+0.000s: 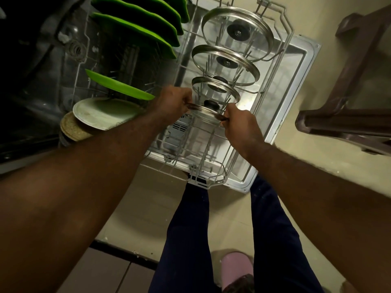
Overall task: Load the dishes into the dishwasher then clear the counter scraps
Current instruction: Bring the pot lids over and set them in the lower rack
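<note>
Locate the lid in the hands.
Head view, centre: the lid is gripped by left hand and right hand over the rack, in front of three racked lids.

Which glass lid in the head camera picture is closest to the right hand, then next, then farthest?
1. The held glass lid, gripped by the right hand and the left hand, at the front of the row.
2. The small glass lid, just behind it.
3. The medium glass lid, mid-row.
4. The largest glass lid, at the far end.

Wire rack (197,179) holds standing glass lids (222,24) beside green plates (135,28).
</note>
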